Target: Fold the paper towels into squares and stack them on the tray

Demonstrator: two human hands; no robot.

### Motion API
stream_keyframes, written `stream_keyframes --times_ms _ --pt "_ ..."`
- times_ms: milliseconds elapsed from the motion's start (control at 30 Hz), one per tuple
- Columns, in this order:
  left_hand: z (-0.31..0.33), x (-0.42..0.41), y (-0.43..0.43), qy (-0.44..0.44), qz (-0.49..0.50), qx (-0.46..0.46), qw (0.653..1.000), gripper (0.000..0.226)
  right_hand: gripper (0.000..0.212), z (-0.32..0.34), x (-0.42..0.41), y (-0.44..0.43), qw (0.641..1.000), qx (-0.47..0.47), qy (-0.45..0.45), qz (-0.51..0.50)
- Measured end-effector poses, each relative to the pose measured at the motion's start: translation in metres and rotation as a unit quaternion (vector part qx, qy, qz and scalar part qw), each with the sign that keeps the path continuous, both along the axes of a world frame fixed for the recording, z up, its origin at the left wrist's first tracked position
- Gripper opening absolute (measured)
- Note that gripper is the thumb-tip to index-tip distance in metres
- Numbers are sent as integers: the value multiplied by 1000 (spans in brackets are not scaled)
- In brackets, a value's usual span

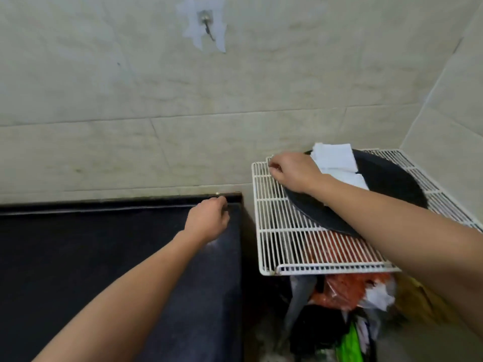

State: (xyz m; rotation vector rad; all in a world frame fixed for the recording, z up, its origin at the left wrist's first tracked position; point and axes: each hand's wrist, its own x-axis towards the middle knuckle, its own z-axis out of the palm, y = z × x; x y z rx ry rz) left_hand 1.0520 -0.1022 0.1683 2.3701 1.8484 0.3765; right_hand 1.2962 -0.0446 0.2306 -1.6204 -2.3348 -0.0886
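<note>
- Paper towels, already folded, lie on the far side of the black round tray. At least two white squares show, one overlapping the other (the right forearm hides whatever lies nearer on the tray).
- The tray sits on a white wire rack in the corner of the tiled wall, just to the right of the dark table.
- The right hand reaches across the tray's left edge to the far left corner of the rack. Its fingers are curled together at the rim wire, and I cannot tell whether they pinch the wire or merely rest there. No towel is in this hand.
- The left hand hovers over the far right corner of the table with its fingers curled inward. Nothing shows in them, but the palm side is hidden, so I cannot tell whether they hold anything.
- Progress, as a judgement: the stacking looks well advanced or finished, since no unfolded sheet shows on the table or the rack. What may be left is squaring the pile, which looks loosely aligned, or fetching more sheets from out of view.
- Under the rack are plastic bags, one reddish-orange, and a metal hook hangs on the wall above.
</note>
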Motion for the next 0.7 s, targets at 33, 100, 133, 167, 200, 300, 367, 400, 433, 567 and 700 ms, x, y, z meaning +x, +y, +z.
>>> stream_keyframes --times_ms 33,100,133,167,200,300,367,400,433,567,700 --pt "-1 -28 -17 15 16 -10 1000 22 26 -3 -29 -14 1000 3 -2 25" --pt "-4 -78 -48 34 49 -23 998 20 26 -13 -80 -40 998 -4 -3 57" --pt "-5 -107 -67 46 64 -26 997 20 26 -18 -109 -55 997 -13 1 73" --pt "-5 -135 -88 54 79 -32 995 20 25 -24 -138 -70 996 -26 1 88" --pt "-7 -161 -106 58 94 -35 993 20 24 -29 -164 -84 994 -39 0 101" --pt "-9 -246 -177 77 148 -47 985 18 24 -45 -257 -128 984 -65 -20 167" --pt "-12 -290 -216 89 180 -52 978 14 24 -52 -308 -153 976 -84 -31 200" --pt "-11 -319 -243 94 206 -62 972 13 24 -57 -343 -167 969 -89 -43 227" --pt "-13 -341 -261 94 227 -67 967 12 25 -59 -369 -178 963 -94 -52 245" --pt "-15 -418 -324 88 309 -80 944 17 24 -60 -467 -212 941 -98 -59 318" --pt "-28 -473 -370 65 377 -94 919 26 25 -66 -550 -232 917 -99 -74 379"
